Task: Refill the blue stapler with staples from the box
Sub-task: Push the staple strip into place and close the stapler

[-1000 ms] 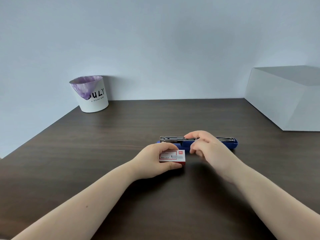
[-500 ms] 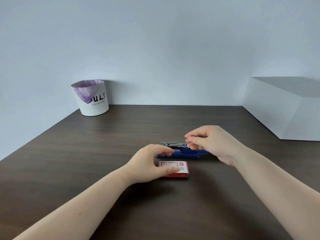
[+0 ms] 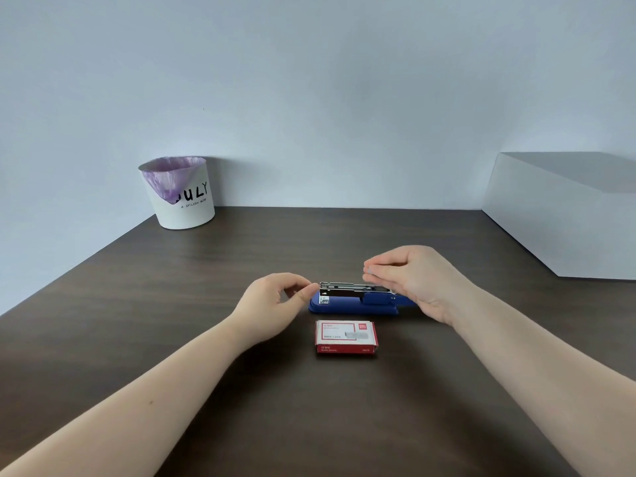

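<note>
1. The stapler lies on the table at the middle of my view, just beyond the box. Its blue base sits flat and the metal magazine is exposed on top, which I judge means the cover is swung back for loading.
2. Its long axis runs left to right. The magazine's front end points left and the hinge end lies right, hidden behind my right hand.
3. My right hand hovers over the right half of the magazine, fingers straight and pressed against the thumb. I think it pinches a staple strip, but it is too small to be sure.
4. My left hand is loosely curled, thumb and forefinger nearly closed at the magazine's left tip. I cannot tell whether it touches the tip; I judge it is there to steady that end.
5. The box lies flat, label up, near side of the stapler, apart from both hands. It looks shut.
6. Far left stands a white bin with a purple liner; far right, a white block.
</note>
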`<state>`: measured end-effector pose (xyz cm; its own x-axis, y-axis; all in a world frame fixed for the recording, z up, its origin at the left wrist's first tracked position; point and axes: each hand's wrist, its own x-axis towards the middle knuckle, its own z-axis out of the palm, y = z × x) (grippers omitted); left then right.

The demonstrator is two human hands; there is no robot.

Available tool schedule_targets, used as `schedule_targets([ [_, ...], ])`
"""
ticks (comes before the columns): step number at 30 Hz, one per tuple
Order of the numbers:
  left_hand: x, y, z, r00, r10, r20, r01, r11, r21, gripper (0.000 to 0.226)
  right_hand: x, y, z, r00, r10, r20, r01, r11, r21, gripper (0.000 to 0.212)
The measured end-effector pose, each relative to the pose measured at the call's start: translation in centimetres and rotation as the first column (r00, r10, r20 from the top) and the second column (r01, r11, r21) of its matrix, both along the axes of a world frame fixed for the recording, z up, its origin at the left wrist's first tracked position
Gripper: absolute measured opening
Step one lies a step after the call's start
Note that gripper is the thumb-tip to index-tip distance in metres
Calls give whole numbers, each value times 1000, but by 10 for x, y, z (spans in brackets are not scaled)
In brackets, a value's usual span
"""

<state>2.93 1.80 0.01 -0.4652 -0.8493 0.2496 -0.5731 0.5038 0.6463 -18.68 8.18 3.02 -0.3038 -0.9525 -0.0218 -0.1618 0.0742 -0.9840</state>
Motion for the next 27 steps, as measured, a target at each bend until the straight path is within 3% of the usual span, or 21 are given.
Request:
schedule_targets([
  [2, 0, -2, -1, 1000, 27, -14, -27, 1000, -1, 21, 1, 0, 2, 955, -36, -293, 19, 998, -60, 9],
  [4, 0, -4, -1, 999, 45, -22, -45, 999, 8, 21, 2, -1, 1, 916, -30, -401, -4, 996, -85, 13],
  [12, -1, -13, -7, 1000, 18, -14, -19, 998, -68, 17, 4, -4, -2, 857, 40, -513, -93, 993, -79, 19],
  [21, -9, -13, -5, 992, -93, 86, 93, 996, 3, 48, -9, -3, -11, 797, 91, -597, -182, 979, -94, 22],
  [27, -15, -15, -5, 979, -155, 134, 158, 988, -5, 33, -6, -9, -17, 762, 99, -640, -221, 969, -114, 17],
])
